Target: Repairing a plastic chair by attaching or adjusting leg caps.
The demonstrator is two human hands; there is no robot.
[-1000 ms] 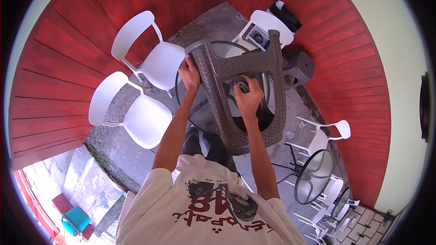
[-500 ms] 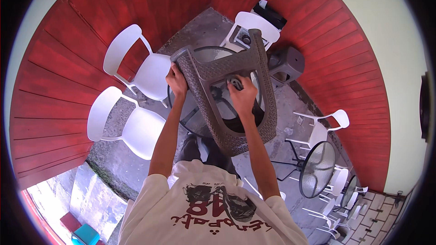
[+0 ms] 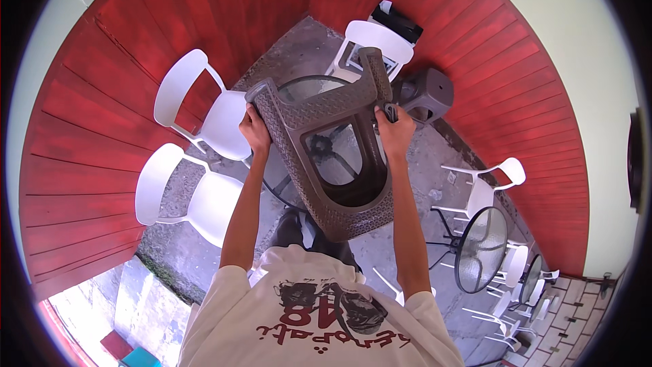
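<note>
Red plank walls (image 3: pixel 81 170) bound the left, far and right sides. Two white chairs (image 3: pixel 216 211) stand at left; a third white chair (image 3: pixel 382 38) stands at the far side, beside a black object (image 3: pixel 401 24). At right, a round glass-topped table (image 3: pixel 481 248) has further white chairs (image 3: pixel 481 197) near it.

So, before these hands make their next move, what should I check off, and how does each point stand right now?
1. Left hand has a grip on the brown stool: ok, at its left side.
2. Right hand holds the small dark object: ok.
3. What that object is: cannot tell.
4. Stool standing upright: not ok, it is tilted.
5. Stool resting on the round glass table: cannot tell.
6. Stool apart from the lower white chair at left: ok.
</note>
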